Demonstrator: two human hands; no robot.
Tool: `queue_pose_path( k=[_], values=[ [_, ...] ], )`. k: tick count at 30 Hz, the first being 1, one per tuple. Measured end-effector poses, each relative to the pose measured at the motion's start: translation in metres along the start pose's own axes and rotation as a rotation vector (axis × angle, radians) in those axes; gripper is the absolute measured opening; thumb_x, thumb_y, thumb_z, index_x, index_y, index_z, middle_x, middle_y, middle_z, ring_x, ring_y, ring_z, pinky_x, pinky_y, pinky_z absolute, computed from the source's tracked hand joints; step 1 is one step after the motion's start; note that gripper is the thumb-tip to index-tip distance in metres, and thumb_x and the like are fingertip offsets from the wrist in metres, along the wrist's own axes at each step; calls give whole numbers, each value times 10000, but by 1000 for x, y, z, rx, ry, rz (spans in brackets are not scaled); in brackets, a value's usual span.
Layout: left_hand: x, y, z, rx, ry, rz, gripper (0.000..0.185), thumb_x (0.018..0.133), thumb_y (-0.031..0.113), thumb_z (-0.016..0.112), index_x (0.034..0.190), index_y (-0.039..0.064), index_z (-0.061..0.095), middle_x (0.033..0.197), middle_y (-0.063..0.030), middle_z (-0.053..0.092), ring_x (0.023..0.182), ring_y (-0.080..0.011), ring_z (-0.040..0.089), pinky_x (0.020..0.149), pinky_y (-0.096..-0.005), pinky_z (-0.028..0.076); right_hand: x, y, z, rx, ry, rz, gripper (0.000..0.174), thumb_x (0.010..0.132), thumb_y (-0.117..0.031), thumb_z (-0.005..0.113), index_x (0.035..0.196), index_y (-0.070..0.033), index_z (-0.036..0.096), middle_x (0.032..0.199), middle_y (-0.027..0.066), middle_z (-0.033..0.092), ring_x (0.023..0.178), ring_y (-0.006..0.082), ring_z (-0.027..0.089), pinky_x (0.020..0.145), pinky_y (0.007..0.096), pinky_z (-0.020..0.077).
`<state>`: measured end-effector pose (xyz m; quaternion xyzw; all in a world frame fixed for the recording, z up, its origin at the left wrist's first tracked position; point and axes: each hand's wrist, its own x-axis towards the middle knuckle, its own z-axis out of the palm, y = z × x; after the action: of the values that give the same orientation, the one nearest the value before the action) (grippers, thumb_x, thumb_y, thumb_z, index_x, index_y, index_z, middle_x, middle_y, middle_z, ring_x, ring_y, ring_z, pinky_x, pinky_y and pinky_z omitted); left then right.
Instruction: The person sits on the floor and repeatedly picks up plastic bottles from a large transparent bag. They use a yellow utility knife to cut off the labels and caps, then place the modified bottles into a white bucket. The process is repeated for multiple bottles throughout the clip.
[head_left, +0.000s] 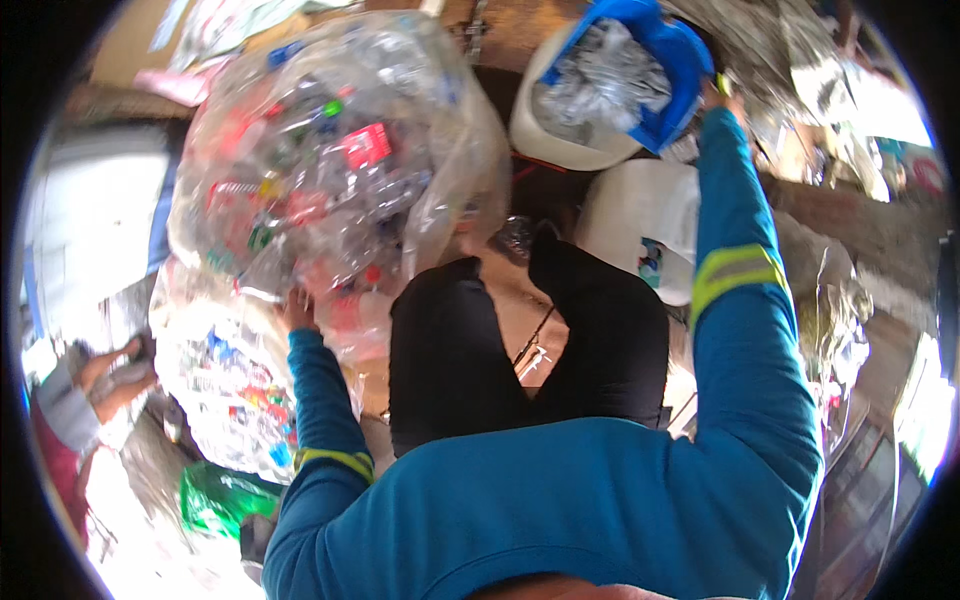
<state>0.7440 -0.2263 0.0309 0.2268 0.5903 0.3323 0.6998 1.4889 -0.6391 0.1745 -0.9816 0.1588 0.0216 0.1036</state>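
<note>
My left hand (300, 309) is at the lower side of a large clear plastic bag (457, 120) full of plastic bottles. Its fingers touch the film or a bottle there; their grip is too blurred to make out. Among the bottles are red labels (367, 146) and a green cap (332, 109). With the arm stretched far forward, my right hand (729, 101) is beside the blue plastic rim (686, 64) of a container. Something yellow-green shows at its fingers. Crumpled clear plastic (611, 75) lies inside the blue piece, over a white plastic tub (551, 146).
A white plastic container (637, 210) stands beside my right knee. Another bag of bottles (232, 397) lies at the left, above a green plastic bag (225, 499). A person (82, 405) is at the far left. Wooden boards (832, 221) and plastic sheeting (829, 300) line the right.
</note>
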Motion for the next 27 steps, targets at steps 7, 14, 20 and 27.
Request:
queue_pose_path(
  k=[7,14,20,27],
  values=[
    [-46,35,53,147,296,510,515,780,76,630,1229,141,387,1014,-47,542,880,-177,549,686,-350,477,12,94,-10,-164,-27,-225,883,678,-653,549,1304,-48,402,1277,239,440,1172,350,447,979,380,350],
    [-29,107,67,443,283,767,361,805,182,633,1123,43,532,962,-50,606,837,-170,574,724,-342,459,-74,203,12,124,-226,-427,544,734,-423,624,1158,-92,542,1105,162,574,974,294,565,881,347,414],
    [94,124,68,1175,306,700,617,707,430,686,1152,27,546,1045,-170,614,931,-286,597,824,-372,449,-203,174,-50,262,-328,-491,385,744,-285,677,1083,-120,598,876,98,654,800,224,615,757,321,458],
    [-28,57,281,1167,-213,1444,744,638,404,745,1202,-4,482,1148,-210,536,1092,-335,486,959,-400,364,-303,172,-142,305,-296,-492,253,805,-125,578,1042,-49,532,793,128,545,667,255,540,618,376,441]
  ],
)
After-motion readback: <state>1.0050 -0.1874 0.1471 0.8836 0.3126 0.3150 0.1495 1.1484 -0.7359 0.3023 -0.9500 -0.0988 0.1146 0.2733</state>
